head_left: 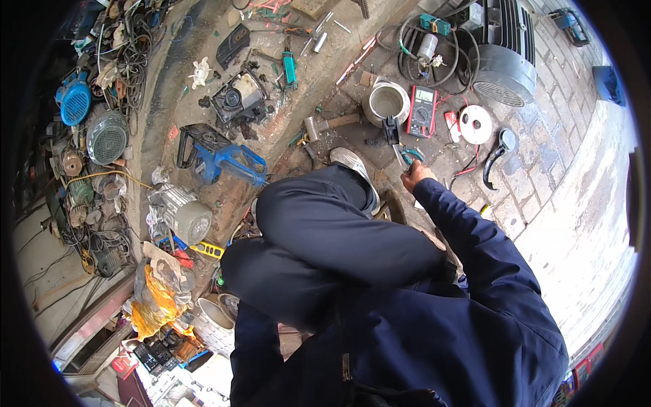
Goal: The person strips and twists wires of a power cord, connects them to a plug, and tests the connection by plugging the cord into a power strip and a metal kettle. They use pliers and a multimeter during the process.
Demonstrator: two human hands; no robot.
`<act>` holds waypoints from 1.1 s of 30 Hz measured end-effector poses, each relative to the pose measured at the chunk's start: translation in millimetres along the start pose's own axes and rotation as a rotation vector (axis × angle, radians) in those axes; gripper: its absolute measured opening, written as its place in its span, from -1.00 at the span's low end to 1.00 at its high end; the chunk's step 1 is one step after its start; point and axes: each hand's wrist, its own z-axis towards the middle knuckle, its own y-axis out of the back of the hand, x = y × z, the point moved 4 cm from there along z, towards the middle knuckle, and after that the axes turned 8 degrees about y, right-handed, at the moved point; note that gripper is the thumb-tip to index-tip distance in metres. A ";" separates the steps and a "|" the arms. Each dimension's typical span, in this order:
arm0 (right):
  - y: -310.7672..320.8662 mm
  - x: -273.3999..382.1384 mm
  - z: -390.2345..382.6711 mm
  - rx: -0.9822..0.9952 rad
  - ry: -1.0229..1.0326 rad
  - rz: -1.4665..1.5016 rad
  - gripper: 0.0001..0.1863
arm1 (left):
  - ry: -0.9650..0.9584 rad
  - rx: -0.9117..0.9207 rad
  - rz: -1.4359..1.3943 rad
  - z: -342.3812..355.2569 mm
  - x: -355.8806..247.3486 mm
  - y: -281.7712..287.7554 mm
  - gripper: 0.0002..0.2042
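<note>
Head view shows a person crouched low in dark blue work clothes, knees folded up at the centre of the picture. The left sleeve runs down toward seven o'clock and the left hand is out of sight, so I cannot tell what it does. The right hand (415, 175) reaches out at one o'clock, fingers closed round the green-handled pliers (405, 154), whose nose points away toward the ground clutter. Just beyond, at twelve to one o'clock, sit a red multimeter (422, 110), a grey metal pot (386, 102) and a hammer (330, 124); a white tape reel (476, 124) lies further to two o'clock. At ten o'clock stands a blue power tool (220, 157), and far off at one o'clock a big ribbed motor (505, 61). To my eye the risk is the crowding: swinging the pliers could knock the multimeter or snag its leads, and the crouch looks unsteady among loose parts.
</note>
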 end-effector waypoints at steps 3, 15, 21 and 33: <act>5.8 8.0 7.1 -0.008 -0.003 0.061 -0.52 | -0.079 0.064 0.052 34.0 -13.5 -37.0 -0.78; 25.5 28.2 24.6 -0.051 -0.265 0.729 -0.80 | -0.321 0.304 0.171 144.1 -8.8 -122.0 -0.77; 49.4 36.5 39.2 -0.052 -0.275 0.650 -0.79 | -0.499 0.391 0.310 164.5 -32.7 -125.9 -0.77; 58.8 42.2 30.1 0.027 -0.173 0.690 -0.76 | -0.649 0.817 1.154 99.0 -136.2 -353.9 -0.57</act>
